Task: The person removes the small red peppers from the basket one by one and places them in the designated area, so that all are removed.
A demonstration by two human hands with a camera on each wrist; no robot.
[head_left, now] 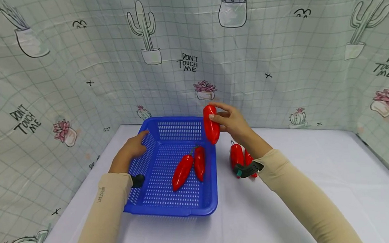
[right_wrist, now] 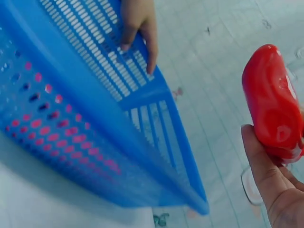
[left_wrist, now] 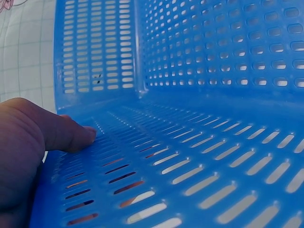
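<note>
A blue perforated plastic basket stands on the white table. My left hand grips its left rim; in the left wrist view the thumb lies on the inner wall, and bits of the fingers show through the slots. Above the basket's right rim, my right hand pinches a glossy red chili pepper between thumb and fingers, the pepper's tip pointing down. Two more red chili peppers lie side by side on the basket floor. To the right of the basket, other red chili peppers are partly hidden by the right wrist.
The white tabletop extends right and in front of the basket. A grid-patterned cloth with cactus drawings hangs behind and along both sides. Dark straps sit on the wrists.
</note>
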